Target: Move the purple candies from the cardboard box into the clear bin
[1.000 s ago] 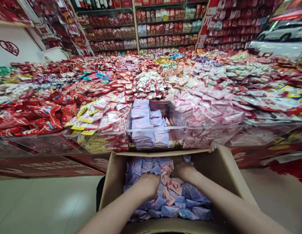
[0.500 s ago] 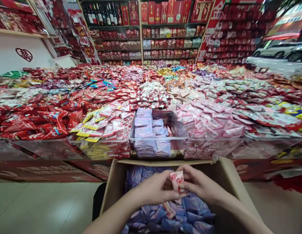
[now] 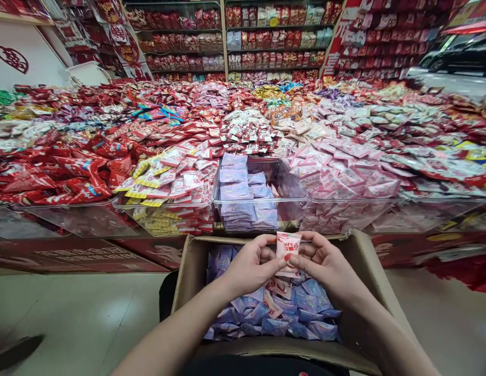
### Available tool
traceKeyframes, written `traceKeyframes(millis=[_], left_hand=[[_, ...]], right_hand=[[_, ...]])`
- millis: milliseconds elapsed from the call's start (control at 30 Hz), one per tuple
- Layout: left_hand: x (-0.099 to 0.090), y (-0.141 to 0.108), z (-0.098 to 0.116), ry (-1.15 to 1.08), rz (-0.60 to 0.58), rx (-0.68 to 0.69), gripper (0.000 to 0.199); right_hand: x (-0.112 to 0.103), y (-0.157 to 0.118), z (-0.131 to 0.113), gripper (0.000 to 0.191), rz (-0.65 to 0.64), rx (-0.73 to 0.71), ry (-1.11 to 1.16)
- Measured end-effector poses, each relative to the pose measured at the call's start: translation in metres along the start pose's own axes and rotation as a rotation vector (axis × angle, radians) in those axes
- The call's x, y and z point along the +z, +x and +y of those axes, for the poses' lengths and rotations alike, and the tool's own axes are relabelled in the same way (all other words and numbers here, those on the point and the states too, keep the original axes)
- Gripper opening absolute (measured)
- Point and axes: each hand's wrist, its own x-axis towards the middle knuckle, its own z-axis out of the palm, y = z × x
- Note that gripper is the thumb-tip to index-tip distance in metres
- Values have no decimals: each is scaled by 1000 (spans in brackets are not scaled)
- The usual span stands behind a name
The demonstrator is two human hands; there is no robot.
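A small pink-and-white candy packet [image 3: 289,245] with red print is pinched upright between my two hands. My left hand [image 3: 255,263] grips its left side, thumb in front and fingers behind. On its right side my right hand [image 3: 323,261] does the same. Both hands are above an open cardboard box [image 3: 181,279] holding many purple packets [image 3: 275,327]. A few more pink packets [image 3: 272,305] lie among the purple ones, under my hands. Just beyond the box, a clear plastic bin [image 3: 293,180] has stacked lilac packets [image 3: 234,190] along its left side.
Bins of sweets line the display: red packets [image 3: 76,177] left, yellow-and-white packets [image 3: 168,175] nearer, pink packets [image 3: 340,167] right. Packed shelves [image 3: 180,44] rise behind. A dark object [image 3: 15,355] lies on the tiled floor [image 3: 82,308] at lower left.
My hands have raised the candy packet and straightened it, so its printed front now faces me. The view has tilted down, showing more of the box's near edge.
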Motion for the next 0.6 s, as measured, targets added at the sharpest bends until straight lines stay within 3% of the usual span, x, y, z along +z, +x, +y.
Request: traceKeyframes(millis=[100,167,267,333,400,467,533,600], left_hand=[[2,0,-2,-45,11,36,40],[3,0,-3,-72,9,66,39],[4,0,-5,-15,29,87,36],[4,1,-6,64,47,73,32],[5,1,-7,130,48,42,29],[7,0,-8,203,45,24,28],[9,-3,-8,275,28,27,27],[10,-6,-10,353,5,45,27]], right_hand=[[3,-6,-4,28,5,-83,-171],[3,-10,-20,24,24,-168,-405],[2,-2,-69,21,130,-354,-843],[4,19,-107,21,216,-430,-1100],[10,52,-137,30,255,-408,-1332],[19,91,-149,40,224,-328,-1561],[29,129,-145,40,85,-186,-1782],[37,159,-130,27,-98,-58,-1856]])
